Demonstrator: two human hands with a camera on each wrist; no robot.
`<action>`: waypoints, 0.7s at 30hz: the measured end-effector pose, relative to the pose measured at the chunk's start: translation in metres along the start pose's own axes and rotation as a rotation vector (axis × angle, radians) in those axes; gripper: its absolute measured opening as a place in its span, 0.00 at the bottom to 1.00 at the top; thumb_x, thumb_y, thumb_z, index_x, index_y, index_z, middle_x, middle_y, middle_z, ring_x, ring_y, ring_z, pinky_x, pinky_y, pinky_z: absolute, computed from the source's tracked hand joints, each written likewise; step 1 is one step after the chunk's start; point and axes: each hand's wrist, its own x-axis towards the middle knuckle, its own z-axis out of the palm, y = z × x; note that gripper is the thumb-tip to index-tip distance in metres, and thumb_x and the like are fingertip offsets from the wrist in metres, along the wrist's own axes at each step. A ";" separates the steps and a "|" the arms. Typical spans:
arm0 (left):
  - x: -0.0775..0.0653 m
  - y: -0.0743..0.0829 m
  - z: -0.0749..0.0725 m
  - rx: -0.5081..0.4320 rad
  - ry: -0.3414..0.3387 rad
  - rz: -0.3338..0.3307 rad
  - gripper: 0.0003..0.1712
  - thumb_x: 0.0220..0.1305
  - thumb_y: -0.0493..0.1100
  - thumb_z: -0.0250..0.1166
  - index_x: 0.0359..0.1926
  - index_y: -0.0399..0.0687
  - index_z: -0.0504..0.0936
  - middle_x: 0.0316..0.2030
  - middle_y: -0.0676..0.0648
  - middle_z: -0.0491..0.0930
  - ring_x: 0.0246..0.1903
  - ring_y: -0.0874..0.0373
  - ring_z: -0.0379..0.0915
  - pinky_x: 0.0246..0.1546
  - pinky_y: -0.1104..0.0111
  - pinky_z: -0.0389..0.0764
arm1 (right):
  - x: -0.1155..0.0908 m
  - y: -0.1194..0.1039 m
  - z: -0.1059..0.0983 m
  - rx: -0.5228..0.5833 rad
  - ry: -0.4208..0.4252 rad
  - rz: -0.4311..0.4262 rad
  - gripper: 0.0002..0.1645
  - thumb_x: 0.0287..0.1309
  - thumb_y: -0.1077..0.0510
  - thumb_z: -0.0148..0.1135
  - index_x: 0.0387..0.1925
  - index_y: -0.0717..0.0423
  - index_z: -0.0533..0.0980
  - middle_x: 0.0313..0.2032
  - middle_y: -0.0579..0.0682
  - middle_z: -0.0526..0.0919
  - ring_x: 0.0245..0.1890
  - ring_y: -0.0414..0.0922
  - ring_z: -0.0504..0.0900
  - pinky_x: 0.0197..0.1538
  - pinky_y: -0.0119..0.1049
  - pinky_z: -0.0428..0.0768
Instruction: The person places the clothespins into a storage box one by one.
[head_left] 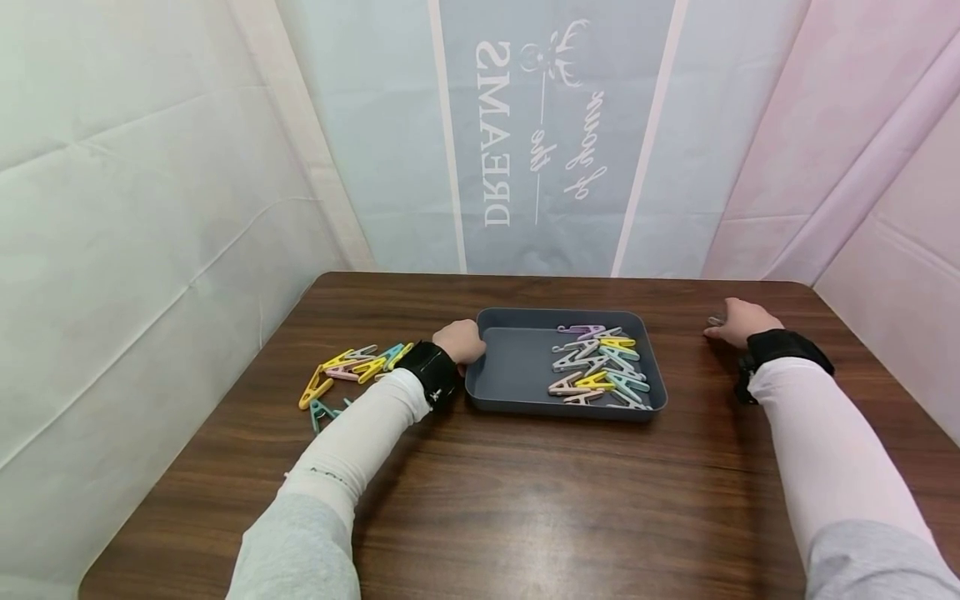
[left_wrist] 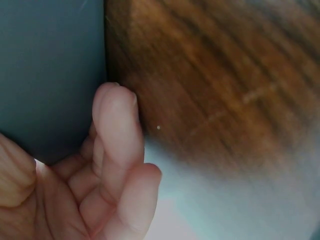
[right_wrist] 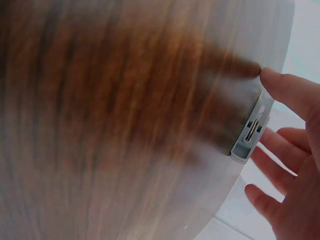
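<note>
- A grey clothespin (right_wrist: 251,129) lay on the table (head_left: 570,508), near its far right part, well apart from the tray.
- The right hand (head_left: 742,322) was about that clothespin, its grip loose: the fingers reached along one side, the digits spread rather than closed.
- The dark grey tray (head_left: 513,362) sat near the middle of the table, toward its far edge.
- The left hand (head_left: 461,342) held the tray by its left wall (the close view was blurry, but the fingers were bent against the outside), so that grip was on the tray.
- Clothespins in the tray (head_left: 596,380), purple, grey, yellow, teal and pink, filled its right part; the left part showed bare floor.
- Loose clothespins (head_left: 371,368) were heaped on the table left of the tray, some partly behind the left sleeve (head_left: 367,425).
- Beyond the table hung a pale cloth (head_left: 570,242), its lettering reversed.
</note>
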 end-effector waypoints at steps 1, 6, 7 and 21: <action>0.000 0.000 0.000 0.001 -0.001 -0.001 0.18 0.70 0.41 0.50 0.23 0.43 0.76 0.17 0.45 0.79 0.10 0.57 0.77 0.14 0.68 0.76 | 0.000 -0.001 0.000 -0.012 0.013 -0.011 0.44 0.58 0.52 0.61 0.57 0.87 0.56 0.50 0.83 0.66 0.50 0.75 0.69 0.52 0.66 0.69; 0.001 0.000 0.001 -0.002 0.001 0.001 0.17 0.69 0.41 0.50 0.23 0.42 0.76 0.17 0.45 0.79 0.10 0.57 0.77 0.14 0.68 0.77 | -0.005 -0.008 -0.001 -0.026 0.048 -0.038 0.35 0.59 0.55 0.61 0.53 0.83 0.65 0.46 0.79 0.73 0.46 0.71 0.74 0.48 0.64 0.72; 0.002 -0.001 0.001 -0.002 0.001 0.002 0.17 0.69 0.41 0.50 0.23 0.42 0.77 0.17 0.45 0.79 0.10 0.57 0.77 0.14 0.68 0.77 | -0.006 -0.009 -0.001 -0.029 0.053 -0.042 0.33 0.59 0.55 0.61 0.52 0.83 0.66 0.46 0.78 0.73 0.46 0.70 0.74 0.48 0.64 0.72; 0.004 -0.002 0.002 -0.007 0.002 -0.003 0.17 0.69 0.41 0.50 0.23 0.42 0.77 0.17 0.45 0.80 0.11 0.57 0.77 0.14 0.68 0.77 | -0.005 -0.015 0.000 -0.056 0.051 -0.075 0.23 0.60 0.57 0.62 0.44 0.77 0.71 0.35 0.69 0.79 0.36 0.62 0.78 0.42 0.60 0.75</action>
